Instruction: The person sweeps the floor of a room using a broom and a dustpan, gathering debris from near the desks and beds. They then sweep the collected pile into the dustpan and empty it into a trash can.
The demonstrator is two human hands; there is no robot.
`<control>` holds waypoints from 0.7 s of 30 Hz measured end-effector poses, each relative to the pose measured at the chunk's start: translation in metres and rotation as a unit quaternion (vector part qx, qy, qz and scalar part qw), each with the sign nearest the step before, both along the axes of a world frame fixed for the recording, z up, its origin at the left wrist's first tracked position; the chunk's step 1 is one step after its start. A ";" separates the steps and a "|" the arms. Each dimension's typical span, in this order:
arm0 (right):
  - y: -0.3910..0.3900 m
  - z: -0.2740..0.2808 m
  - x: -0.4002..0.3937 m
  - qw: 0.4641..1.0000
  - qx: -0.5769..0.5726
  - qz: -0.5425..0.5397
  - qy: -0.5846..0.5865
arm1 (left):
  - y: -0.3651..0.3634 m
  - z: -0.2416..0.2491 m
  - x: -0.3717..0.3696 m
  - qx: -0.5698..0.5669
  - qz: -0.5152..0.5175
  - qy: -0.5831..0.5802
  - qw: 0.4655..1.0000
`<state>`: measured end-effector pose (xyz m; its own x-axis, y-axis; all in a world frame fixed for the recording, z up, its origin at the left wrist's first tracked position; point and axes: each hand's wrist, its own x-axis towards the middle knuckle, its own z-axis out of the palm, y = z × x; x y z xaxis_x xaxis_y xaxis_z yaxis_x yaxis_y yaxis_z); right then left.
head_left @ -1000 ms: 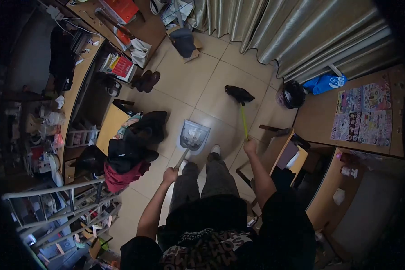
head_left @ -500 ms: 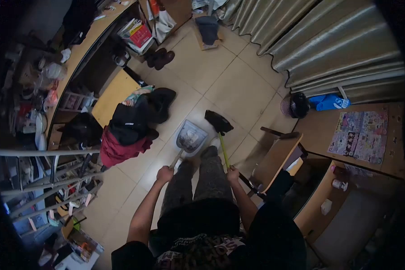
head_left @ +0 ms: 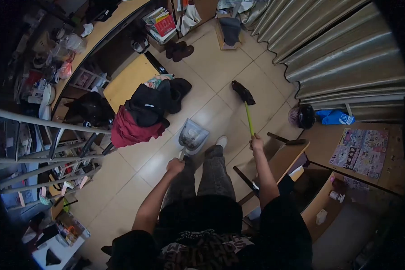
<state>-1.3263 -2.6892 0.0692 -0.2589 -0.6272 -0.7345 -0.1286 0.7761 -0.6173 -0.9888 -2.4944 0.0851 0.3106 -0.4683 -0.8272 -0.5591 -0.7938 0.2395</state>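
My left hand (head_left: 175,165) is closed round the handle of a grey dustpan (head_left: 194,136), which rests on the tiled floor in front of my left foot. Bits of dirt show in its pan. My right hand (head_left: 256,143) grips the green stick of a broom (head_left: 249,118), held out ahead and to the right. The broom's dark head (head_left: 243,92) is at the floor beyond my white shoe (head_left: 221,141), well apart from the dustpan.
A chair (head_left: 132,81) piled with dark and red clothes stands at left, near a metal ladder (head_left: 49,120). Another wooden chair (head_left: 276,164) is close to my right arm. A wastebasket (head_left: 301,117) sits by the curtain (head_left: 346,58). Dark shoes (head_left: 179,51) lie ahead.
My right hand has reached forward and right, carrying the broom away from the dustpan and farther over the floor. The dustpan stays low by my left foot. The view has shifted slightly.
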 end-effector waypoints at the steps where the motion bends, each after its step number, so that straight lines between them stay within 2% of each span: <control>1: 0.012 0.014 -0.004 1.000 -0.010 0.009 0.017 | -0.011 0.007 -0.005 0.002 -0.003 0.008 1.000; 6: 0.059 0.049 -0.030 0.997 -0.016 0.035 0.059 | -0.059 0.003 -0.038 -0.049 -0.045 0.013 0.998; 8: 0.065 0.058 -0.035 0.997 -0.017 0.047 0.056 | -0.086 0.005 -0.053 -0.067 -0.110 0.006 0.992; 12: 0.067 0.058 -0.052 0.985 -0.035 0.132 0.107 | -0.152 0.029 -0.092 -0.076 -0.140 0.020 0.987; 14: 0.059 0.064 -0.056 0.979 -0.049 0.159 0.114 | -0.176 0.014 -0.113 -0.039 -0.172 0.019 0.984; 15: 0.053 0.074 -0.057 0.985 -0.038 0.150 0.079 | -0.184 0.006 -0.123 -0.038 -0.171 0.018 0.984; 17: 0.038 0.091 -0.056 0.988 -0.030 0.142 0.044 | -0.198 -0.019 -0.143 -0.066 -0.176 0.022 0.982; 19: 0.023 0.099 -0.058 0.980 -0.008 0.185 0.071 | -0.204 -0.074 -0.165 -0.103 -0.156 0.043 0.981; 20: 0.015 0.107 -0.059 0.980 -0.009 0.187 0.072 | -0.211 -0.075 -0.173 -0.139 -0.137 0.066 0.979; 21: 0.006 0.116 -0.059 0.950 -0.068 0.276 0.126 | -0.218 -0.075 -0.180 -0.140 -0.134 0.066 0.979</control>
